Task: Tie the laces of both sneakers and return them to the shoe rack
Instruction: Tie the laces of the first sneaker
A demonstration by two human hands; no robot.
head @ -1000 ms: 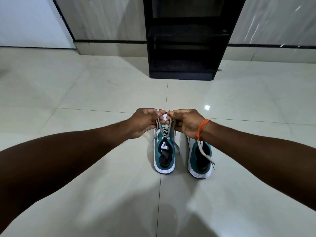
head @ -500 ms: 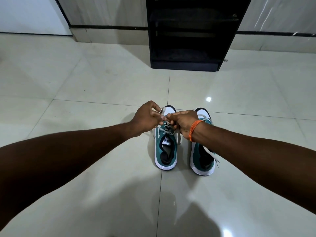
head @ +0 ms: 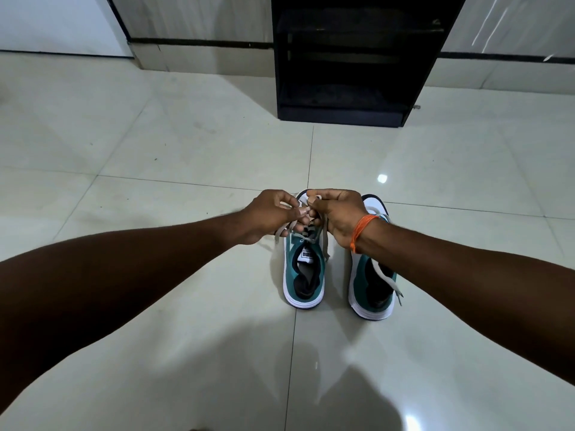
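Item one: left teal-and-white low-top sneaker (head: 303,275), standing on the glossy pale tiled floor (head: 186,150), toe pointing toward the black open shoe rack (head: 348,57) against the far wall. Its flat off-white laces (head: 323,241) are up off the tongue and gathered between both hands. Left hand (head: 267,216): fingertips pressed together on one strand of lace. Right hand (head: 336,213), orange thread band (head: 362,230) on the wrist: fingers curled, pinching what looks like a small loop of the same lace, though the knot itself is hidden behind the knuckles.

Item two: right matching teal-and-white sneaker (head: 373,287), just beside the first, the two not touching. Its loose lace (head: 387,281) lies slack across the opening and trails over the outer side; untied.

Handling notes, by judgement. The laces are soft, flat, limp woven tape: they hold no shape unaided and should slip only a little under tension, so the grip belongs close to the knot, at fingertip, with both strands kept taut. The sneakers look light, with a pliable fabric upper and a firmer rubber sole; neither is fragile. For carrying, the best hold is probably the heel collar or two fingers hooked inside the opening, not the laces.

Rack shelves: dark, contents not discernible from here.
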